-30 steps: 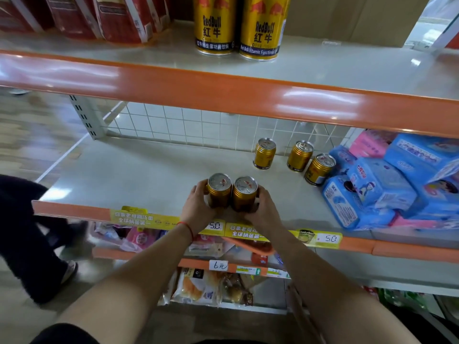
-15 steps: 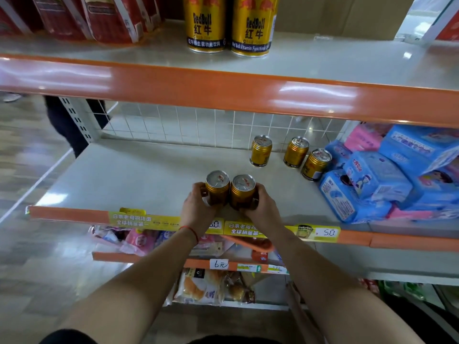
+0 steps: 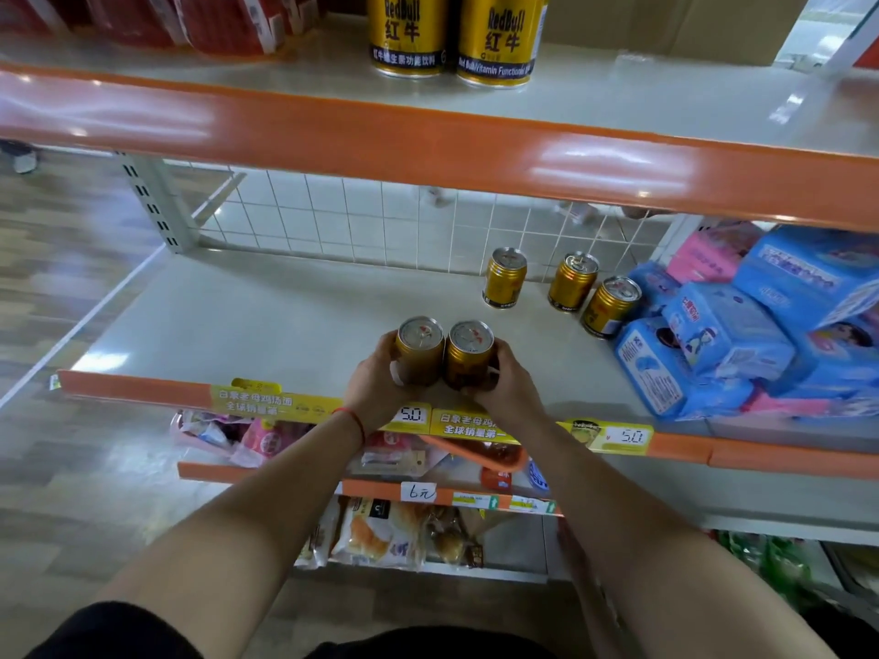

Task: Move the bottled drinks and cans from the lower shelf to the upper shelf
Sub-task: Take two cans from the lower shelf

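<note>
Two gold drink cans, the left can (image 3: pixel 419 351) and the right can (image 3: pixel 470 355), are upright and touching at the front of the lower shelf (image 3: pixel 238 316). The left hand (image 3: pixel 376 382) curls round the left can, and the right hand (image 3: pixel 506 390) curls round the right can. Whether they rest on the shelf cannot be told. Behind them, three more gold cans (image 3: pixel 573 281) stand near the wire back (image 3: pixel 333 216), with blue packs (image 3: pixel 713 335) piled at the right. Above, on the upper shelf (image 3: pixel 618 102), stand two tall Red Bull cans (image 3: pixel 408 35).
</note>
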`<state>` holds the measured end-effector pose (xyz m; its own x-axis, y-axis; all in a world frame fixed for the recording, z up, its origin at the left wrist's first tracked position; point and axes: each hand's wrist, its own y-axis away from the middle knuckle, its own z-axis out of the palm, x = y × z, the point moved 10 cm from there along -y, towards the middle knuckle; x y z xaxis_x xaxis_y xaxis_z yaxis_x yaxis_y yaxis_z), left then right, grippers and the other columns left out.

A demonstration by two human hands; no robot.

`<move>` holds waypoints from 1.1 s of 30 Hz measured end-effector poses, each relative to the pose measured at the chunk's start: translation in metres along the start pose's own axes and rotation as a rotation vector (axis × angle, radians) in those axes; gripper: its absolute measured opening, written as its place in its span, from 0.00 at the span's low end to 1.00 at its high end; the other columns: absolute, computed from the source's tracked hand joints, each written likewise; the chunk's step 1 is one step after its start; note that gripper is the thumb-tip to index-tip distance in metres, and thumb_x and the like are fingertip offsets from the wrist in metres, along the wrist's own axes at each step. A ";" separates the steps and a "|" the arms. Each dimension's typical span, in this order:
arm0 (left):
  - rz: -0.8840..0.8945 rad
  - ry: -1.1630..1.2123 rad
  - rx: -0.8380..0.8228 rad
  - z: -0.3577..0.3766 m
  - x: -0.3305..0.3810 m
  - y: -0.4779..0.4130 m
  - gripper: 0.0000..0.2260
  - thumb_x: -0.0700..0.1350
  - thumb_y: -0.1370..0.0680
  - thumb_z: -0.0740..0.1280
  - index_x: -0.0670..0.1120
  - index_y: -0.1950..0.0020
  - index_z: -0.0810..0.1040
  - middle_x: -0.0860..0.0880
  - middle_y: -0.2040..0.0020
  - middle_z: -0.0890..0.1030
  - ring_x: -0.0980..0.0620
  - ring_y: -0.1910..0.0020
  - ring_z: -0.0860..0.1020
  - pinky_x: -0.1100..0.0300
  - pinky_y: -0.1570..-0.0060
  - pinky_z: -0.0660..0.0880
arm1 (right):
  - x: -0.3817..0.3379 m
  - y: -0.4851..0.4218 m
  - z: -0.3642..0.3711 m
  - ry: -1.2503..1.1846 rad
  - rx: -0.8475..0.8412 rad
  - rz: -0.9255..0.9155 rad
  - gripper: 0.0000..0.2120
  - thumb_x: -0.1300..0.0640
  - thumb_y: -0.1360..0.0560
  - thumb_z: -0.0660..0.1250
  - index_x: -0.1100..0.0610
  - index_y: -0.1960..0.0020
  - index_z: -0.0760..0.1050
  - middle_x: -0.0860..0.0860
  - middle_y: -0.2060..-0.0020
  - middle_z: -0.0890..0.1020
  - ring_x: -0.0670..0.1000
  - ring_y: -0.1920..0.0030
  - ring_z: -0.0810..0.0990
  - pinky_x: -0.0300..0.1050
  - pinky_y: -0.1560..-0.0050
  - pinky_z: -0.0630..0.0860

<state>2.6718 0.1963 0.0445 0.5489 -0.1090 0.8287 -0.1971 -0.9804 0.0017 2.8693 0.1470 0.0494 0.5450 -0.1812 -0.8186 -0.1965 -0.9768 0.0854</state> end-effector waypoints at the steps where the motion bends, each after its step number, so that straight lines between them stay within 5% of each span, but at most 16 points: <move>1: -0.009 -0.008 0.012 0.000 0.000 0.001 0.36 0.45 0.33 0.80 0.50 0.28 0.67 0.47 0.40 0.81 0.44 0.42 0.78 0.58 0.50 0.72 | 0.000 0.000 0.000 0.004 0.005 -0.001 0.39 0.61 0.30 0.76 0.52 0.25 0.60 0.53 0.33 0.76 0.53 0.33 0.74 0.41 0.39 0.68; 10: -0.051 -0.025 0.123 -0.004 0.002 0.011 0.32 0.47 0.35 0.81 0.49 0.35 0.71 0.48 0.41 0.80 0.47 0.45 0.78 0.60 0.53 0.69 | -0.001 0.002 0.002 0.025 0.103 0.016 0.36 0.58 0.31 0.76 0.53 0.28 0.63 0.54 0.36 0.78 0.57 0.37 0.77 0.54 0.37 0.74; 16: -0.073 -0.049 0.131 0.002 0.003 0.008 0.36 0.48 0.35 0.81 0.48 0.33 0.67 0.46 0.36 0.74 0.44 0.40 0.76 0.52 0.42 0.74 | -0.003 0.003 0.001 0.039 0.121 0.005 0.36 0.57 0.31 0.76 0.54 0.28 0.63 0.55 0.35 0.78 0.57 0.36 0.76 0.55 0.37 0.74; 22: 0.007 0.025 0.002 -0.004 -0.003 0.003 0.40 0.45 0.35 0.82 0.49 0.28 0.66 0.49 0.36 0.81 0.50 0.37 0.77 0.59 0.42 0.72 | 0.003 0.003 0.000 0.013 0.088 0.006 0.37 0.58 0.31 0.77 0.53 0.27 0.63 0.53 0.34 0.77 0.54 0.35 0.76 0.41 0.40 0.69; 30: 0.039 0.038 0.011 0.000 0.002 0.003 0.42 0.51 0.38 0.82 0.51 0.28 0.66 0.51 0.40 0.82 0.50 0.39 0.79 0.51 0.40 0.76 | -0.001 0.002 0.000 -0.025 0.019 0.003 0.40 0.60 0.32 0.78 0.53 0.26 0.61 0.53 0.33 0.76 0.53 0.34 0.75 0.40 0.39 0.68; 33: 0.031 0.035 0.030 0.002 0.003 0.002 0.39 0.49 0.35 0.80 0.51 0.28 0.67 0.51 0.40 0.81 0.49 0.39 0.78 0.55 0.44 0.75 | -0.003 0.004 0.000 -0.020 0.029 0.002 0.40 0.58 0.31 0.78 0.53 0.26 0.61 0.53 0.33 0.76 0.54 0.34 0.75 0.40 0.41 0.68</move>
<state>2.6745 0.1935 0.0459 0.5143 -0.1344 0.8470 -0.1888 -0.9812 -0.0410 2.8667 0.1436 0.0517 0.5285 -0.1801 -0.8296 -0.2212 -0.9727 0.0703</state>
